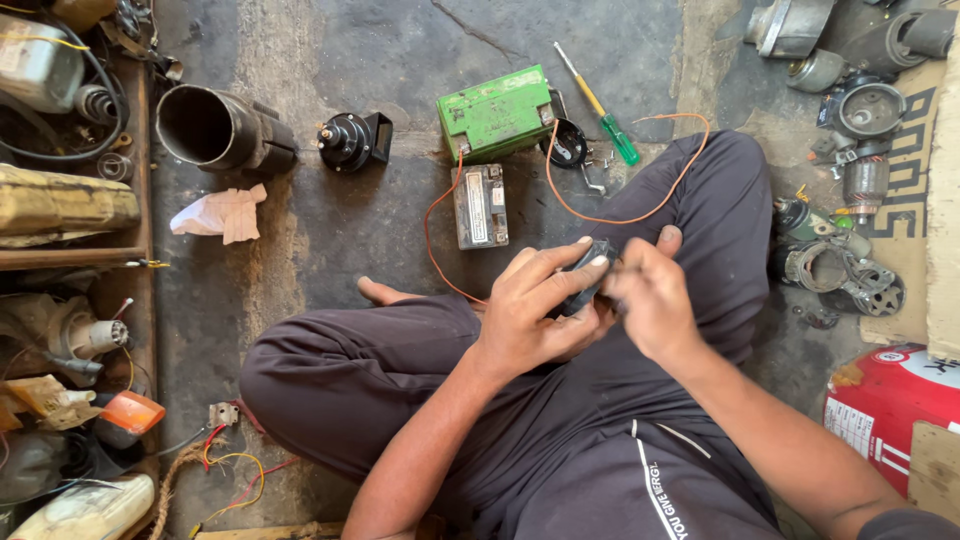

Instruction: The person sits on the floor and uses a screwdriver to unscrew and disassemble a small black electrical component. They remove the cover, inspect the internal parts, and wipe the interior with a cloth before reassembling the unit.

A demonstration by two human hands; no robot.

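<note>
I sit cross-legged on a concrete floor. My left hand [535, 305] grips a small black part [590, 270] over my lap. My right hand [650, 295] touches the same part from the right, fingers pinched at its edge. An orange wire [610, 218] loops from near my hands to a green battery [495, 112] on the floor ahead. A smaller grey battery [480, 205] lies just below the green one. A black horn [350, 140] sits left of the batteries. A green-handled screwdriver [605, 115] lies to the right of the green battery.
A dark metal cylinder [215, 128] and crumpled paper [222, 212] lie at left. Motor parts and housings [850, 150] crowd the right side. A red container [890, 400] stands at lower right. Shelves of parts and loose wires [235, 475] line the left edge.
</note>
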